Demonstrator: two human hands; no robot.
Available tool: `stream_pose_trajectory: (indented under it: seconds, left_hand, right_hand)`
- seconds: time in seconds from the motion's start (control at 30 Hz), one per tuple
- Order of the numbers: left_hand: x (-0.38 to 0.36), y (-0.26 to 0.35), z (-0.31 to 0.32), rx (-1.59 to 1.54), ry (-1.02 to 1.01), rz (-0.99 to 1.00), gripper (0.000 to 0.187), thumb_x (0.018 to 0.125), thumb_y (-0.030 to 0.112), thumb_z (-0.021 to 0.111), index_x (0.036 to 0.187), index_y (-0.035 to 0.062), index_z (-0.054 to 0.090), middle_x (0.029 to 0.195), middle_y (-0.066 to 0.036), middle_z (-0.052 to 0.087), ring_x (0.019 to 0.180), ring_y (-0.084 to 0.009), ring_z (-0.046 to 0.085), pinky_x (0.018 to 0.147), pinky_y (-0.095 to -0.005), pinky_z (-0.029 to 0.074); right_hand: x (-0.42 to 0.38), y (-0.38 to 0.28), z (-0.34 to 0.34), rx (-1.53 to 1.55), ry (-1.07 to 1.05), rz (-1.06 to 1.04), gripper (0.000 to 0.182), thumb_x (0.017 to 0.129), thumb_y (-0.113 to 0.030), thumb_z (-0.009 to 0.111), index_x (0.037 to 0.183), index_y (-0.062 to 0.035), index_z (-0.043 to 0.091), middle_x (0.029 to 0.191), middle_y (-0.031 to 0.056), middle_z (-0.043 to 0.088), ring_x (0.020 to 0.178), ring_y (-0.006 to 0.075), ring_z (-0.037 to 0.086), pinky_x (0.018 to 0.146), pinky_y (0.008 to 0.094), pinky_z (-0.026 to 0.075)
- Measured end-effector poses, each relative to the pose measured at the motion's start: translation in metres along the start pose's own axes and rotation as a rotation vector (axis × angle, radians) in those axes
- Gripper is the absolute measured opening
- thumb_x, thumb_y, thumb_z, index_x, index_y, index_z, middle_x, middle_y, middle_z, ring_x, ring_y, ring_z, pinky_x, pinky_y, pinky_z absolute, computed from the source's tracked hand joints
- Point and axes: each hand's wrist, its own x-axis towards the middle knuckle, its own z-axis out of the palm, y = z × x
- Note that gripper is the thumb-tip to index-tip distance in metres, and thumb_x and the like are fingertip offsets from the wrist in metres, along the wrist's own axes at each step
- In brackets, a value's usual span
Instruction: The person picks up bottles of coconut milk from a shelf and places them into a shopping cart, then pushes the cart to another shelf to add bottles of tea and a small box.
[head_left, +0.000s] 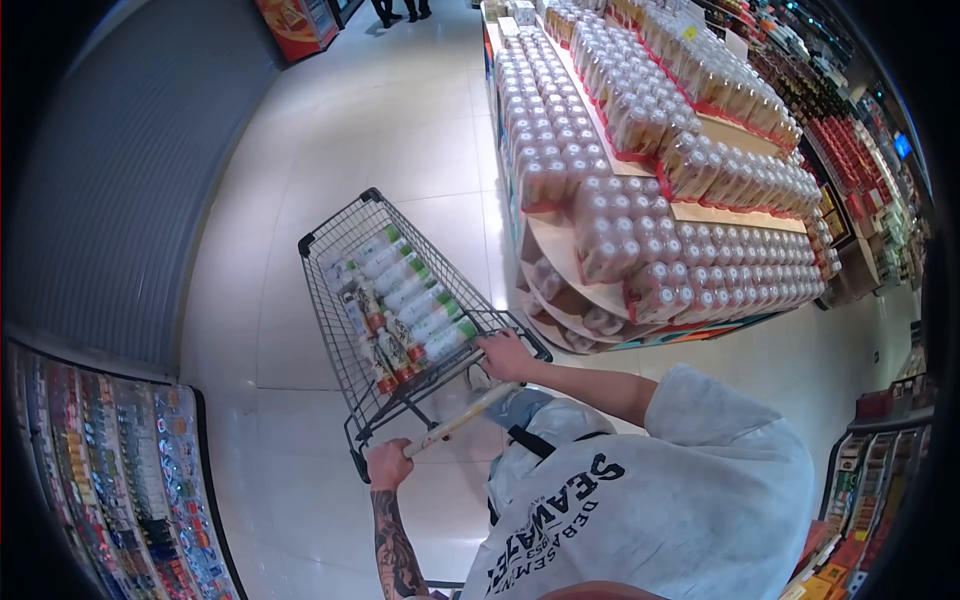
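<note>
Nearest the camera is the person's pale T-shirt (650, 500) with dark lettering, and from it both arms reach out to the shopping cart (340, 300). The left hand (388, 464), on a tattooed forearm, is curled shut around the near end of the cart's pale handle bar (460, 418). The right hand (505, 355) rests on the cart's rear corner at the other end of that bar, fingers bent over the rim; how tightly it grips cannot be told. The cart stands on the glossy white floor (400, 120) just ahead of the person, angled away to the left. Inside its wire basket lies a shrink-wrapped pack of bottles (400, 305) with green caps and labels, filling most of the bottom. Just to the right of the cart rises a tiered display of wrapped bottle packs (680, 180), running far beyond it. Left of the cart, near the person, sits a curved shelf of small goods (120, 480), and farther off a grey wall (130, 180).
</note>
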Motion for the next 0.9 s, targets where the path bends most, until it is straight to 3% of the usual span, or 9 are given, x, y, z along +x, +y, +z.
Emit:
stream_pose_trajectory:
  seconds: [0.33,0.47,0.57,0.67,0.83,0.9]
  left_hand:
    - [0.073,-0.020,-0.042,-0.016,-0.016,0.006,0.025,0.079,0.015,0.071,0.101,0.0235,0.080,0.096,-0.005,0.077,0.086,-0.0319,0.074,0.074,-0.0451,0.058]
    - [0.110,-0.023,-0.059,-0.017,-0.014,0.026,0.026,0.079,0.015,0.071,0.102,0.0234,0.080,0.098,-0.005,0.076,0.087,-0.0319,0.073,0.074,-0.0456,0.058]
    - [0.109,-0.015,-0.061,-0.019,-0.018,0.003,0.025,0.080,0.015,0.071,0.102,0.0227,0.080,0.098,-0.005,0.076,0.087,-0.0324,0.073,0.075,-0.0456,0.058]
    - [0.150,-0.022,-0.076,-0.043,0.004,0.051,0.025,0.079,0.014,0.071,0.101,0.0222,0.080,0.097,-0.006,0.076,0.087,-0.0330,0.073,0.075,-0.0458,0.058]
    - [0.184,-0.027,-0.098,-0.049,-0.025,0.024,0.023,0.078,0.013,0.072,0.098,0.0218,0.079,0.095,-0.006,0.076,0.087,-0.0335,0.073,0.075,-0.0460,0.058]
    - [0.215,-0.037,-0.109,-0.064,0.021,0.065,0.021,0.078,0.013,0.072,0.096,0.0213,0.078,0.094,-0.006,0.075,0.086,-0.0339,0.072,0.074,-0.0468,0.058]
  right_hand:
    - [0.076,0.011,-0.026,0.104,-0.079,0.092,0.036,0.084,-0.016,0.061,0.119,-0.0084,0.063,0.098,0.0141,0.073,0.104,0.0321,0.070,0.109,0.0523,0.037]
    - [0.112,0.022,-0.040,0.115,-0.085,0.105,0.041,0.085,-0.015,0.061,0.126,-0.0095,0.062,0.100,0.0132,0.073,0.105,0.0311,0.069,0.110,0.0513,0.037]
    - [0.114,0.036,-0.026,0.144,-0.007,0.045,0.043,0.085,-0.013,0.059,0.129,-0.0111,0.060,0.090,0.0109,0.071,0.099,0.0308,0.069,0.108,0.0520,0.037]
    - [0.144,0.051,-0.037,0.159,0.088,0.037,0.044,0.087,-0.014,0.059,0.131,-0.0105,0.059,0.092,0.0113,0.071,0.101,0.0299,0.069,0.110,0.0507,0.037]
    - [0.181,0.060,-0.049,0.219,-0.002,0.138,0.038,0.088,-0.013,0.060,0.126,-0.0064,0.066,0.097,0.0116,0.073,0.101,0.0300,0.069,0.107,0.0486,0.040]
    - [0.211,0.071,-0.058,0.232,0.062,0.146,0.038,0.089,-0.012,0.060,0.126,-0.0062,0.066,0.099,0.0121,0.073,0.102,0.0303,0.069,0.107,0.0474,0.041]
